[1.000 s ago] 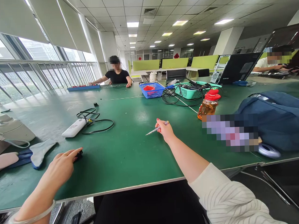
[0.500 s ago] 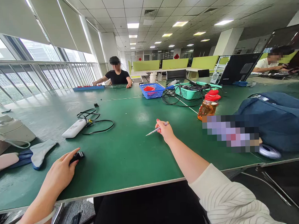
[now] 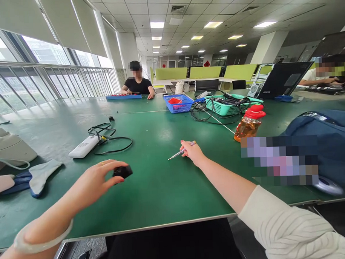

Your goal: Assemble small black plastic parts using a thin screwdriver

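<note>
In the head view, my left hand (image 3: 99,181) grips a small black block-like object (image 3: 123,171) between thumb and fingers, above the green tabletop. What exactly that object is cannot be made out. My right hand (image 3: 193,153) is closed around the handle of a slim screwdriver (image 3: 177,155), its thin metal tip pointing left and toward me, close to the table surface. A gap of bare tabletop separates the screwdriver tip from the black object. Just beyond my left hand lies a white power bank (image 3: 85,147) beside a black cable (image 3: 116,145).
A bag (image 3: 11,148) and a cloth item (image 3: 44,175) lie at left. On the right are a red-lidded bottle (image 3: 248,123) and a dark blue backpack (image 3: 325,139). Blue (image 3: 179,105) and green baskets (image 3: 224,108) with cables stand farther back. A person (image 3: 138,85) sits opposite.
My left hand has lifted the black object off the table and carried it right, toward the middle. My right hand keeps the screwdriver in nearly the same place. The view has shifted slightly.
</note>
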Tool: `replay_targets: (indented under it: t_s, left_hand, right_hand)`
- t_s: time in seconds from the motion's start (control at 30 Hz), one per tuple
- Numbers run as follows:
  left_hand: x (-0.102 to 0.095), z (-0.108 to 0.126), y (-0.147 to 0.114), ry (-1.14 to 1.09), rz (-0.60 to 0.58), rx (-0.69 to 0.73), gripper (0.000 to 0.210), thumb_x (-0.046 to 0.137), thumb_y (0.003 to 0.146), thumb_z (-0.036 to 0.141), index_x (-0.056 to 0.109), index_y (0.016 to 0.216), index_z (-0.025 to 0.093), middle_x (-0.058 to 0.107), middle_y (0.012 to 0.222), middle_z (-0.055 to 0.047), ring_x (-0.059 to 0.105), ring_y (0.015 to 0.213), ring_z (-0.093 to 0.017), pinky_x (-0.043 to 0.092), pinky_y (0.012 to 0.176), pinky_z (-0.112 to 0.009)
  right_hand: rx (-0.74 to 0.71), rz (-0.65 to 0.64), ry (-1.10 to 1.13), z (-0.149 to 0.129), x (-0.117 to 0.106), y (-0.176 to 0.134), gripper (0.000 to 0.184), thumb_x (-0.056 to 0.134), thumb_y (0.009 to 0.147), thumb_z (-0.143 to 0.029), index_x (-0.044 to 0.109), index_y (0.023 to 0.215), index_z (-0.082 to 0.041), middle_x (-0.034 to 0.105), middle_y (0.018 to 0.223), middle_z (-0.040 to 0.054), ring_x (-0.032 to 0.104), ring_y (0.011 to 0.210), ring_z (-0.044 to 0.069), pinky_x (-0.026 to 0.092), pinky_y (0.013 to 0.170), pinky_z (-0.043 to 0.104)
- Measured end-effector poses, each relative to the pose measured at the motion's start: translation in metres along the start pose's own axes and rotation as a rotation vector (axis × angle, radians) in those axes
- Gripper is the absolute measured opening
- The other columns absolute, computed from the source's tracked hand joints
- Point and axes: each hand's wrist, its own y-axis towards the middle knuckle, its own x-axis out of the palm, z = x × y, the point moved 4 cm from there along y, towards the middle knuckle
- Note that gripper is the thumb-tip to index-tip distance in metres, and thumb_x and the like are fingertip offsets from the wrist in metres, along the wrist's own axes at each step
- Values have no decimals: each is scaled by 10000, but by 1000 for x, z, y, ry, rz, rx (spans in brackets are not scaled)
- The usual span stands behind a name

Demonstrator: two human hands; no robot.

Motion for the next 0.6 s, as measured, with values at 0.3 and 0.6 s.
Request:
replay_targets:
  t_s: [0.3,0.6]
  left_hand:
    - [79,72,122,-100,-123,329,288,526,876,246,635,1143,246,669,1167,-57,619,1067,-238,488,965,-380]
    - [117,58,151,-277,-96,208,478,618,845,297,535,1314,273,661,1230,-54,614,1120,-258,489,987,-411]
  right_hand:
    - [65,-194,17,-7,-2,5,471,708,703,-614,590,584,-174,356,371,-90,315,377,46,557,570,279]
    - [-159,-207,-92,-4,-12,-10,511,540,844,-643,613,630,-185,427,434,-39,384,422,93,325,440,236]
